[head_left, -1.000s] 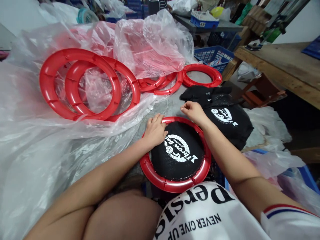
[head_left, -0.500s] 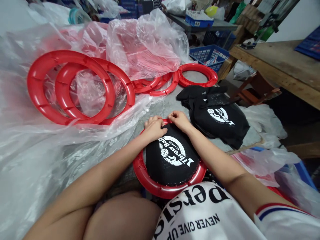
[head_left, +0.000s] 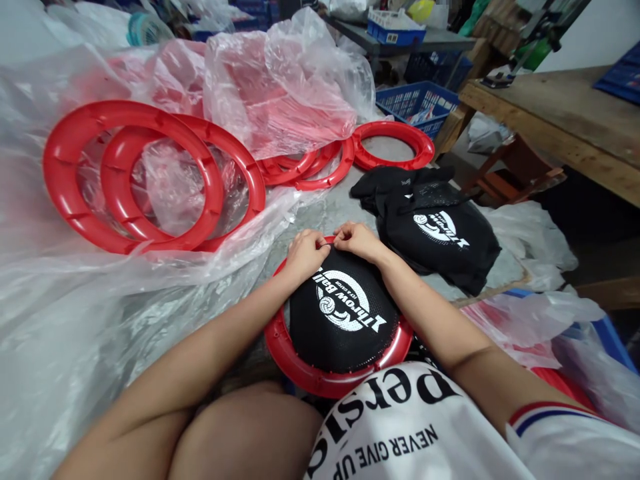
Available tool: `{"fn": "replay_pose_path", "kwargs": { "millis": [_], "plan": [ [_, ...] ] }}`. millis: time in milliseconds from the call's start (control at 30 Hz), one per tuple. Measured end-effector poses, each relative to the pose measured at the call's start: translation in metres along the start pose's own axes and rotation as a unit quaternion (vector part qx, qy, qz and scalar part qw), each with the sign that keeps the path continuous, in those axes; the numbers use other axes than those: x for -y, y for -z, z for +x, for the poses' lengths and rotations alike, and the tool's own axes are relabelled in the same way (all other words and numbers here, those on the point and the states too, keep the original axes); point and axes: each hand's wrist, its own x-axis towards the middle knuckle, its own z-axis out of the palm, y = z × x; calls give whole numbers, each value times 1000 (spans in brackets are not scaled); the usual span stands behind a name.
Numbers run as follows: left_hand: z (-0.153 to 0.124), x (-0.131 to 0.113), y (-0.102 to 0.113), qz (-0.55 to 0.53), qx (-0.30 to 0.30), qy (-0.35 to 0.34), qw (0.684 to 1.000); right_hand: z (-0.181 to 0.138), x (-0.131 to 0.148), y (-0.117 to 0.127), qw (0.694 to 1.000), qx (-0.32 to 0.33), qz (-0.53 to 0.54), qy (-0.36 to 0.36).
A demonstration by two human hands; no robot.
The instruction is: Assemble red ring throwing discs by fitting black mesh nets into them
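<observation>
Fingers (head_left: 321, 245) of the left hand (head_left: 304, 257) and right hand (head_left: 358, 240) are curled shut side by side, pinching the far edge of the black mesh cover (head_left: 345, 320) where it meets the red ring (head_left: 279, 339). Ring and cover lie flat on the bench (head_left: 325, 213) against the person's lap, seemingly braced there for the grip; spare covers (head_left: 443, 233) sit just right, loose rings (head_left: 135, 175) left, both near.

Pinching the far edge of a black mesh disc (head_left: 345, 323) with left hand (head_left: 305, 255) and right hand (head_left: 356, 240), knuckles almost touching. The disc is stretched over a red ring (head_left: 278, 343) at the table's (head_left: 340, 207) near edge. Just right, a pile of mesh covers (head_left: 443, 237). Far left, loose rings (head_left: 131, 175) on clear plastic (head_left: 75, 300).
</observation>
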Motion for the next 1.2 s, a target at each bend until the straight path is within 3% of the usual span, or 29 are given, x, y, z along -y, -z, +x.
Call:
{"fn": "replay_pose_path", "kwargs": {
  "millis": [733, 1000, 1200],
  "plan": [
    [4, -1, -3, -10, -8, 28, 1000, -3, 4, -1, 1000, 1, 3, -9],
    [8, -11, -3, 34, 0, 64, 997, -2, 12, -4, 994, -16, -102, -43],
    [-2, 1, 14, 7, -15, 5, 1000, -2, 4, -5, 990, -45, -129, -23]
  ]
}}
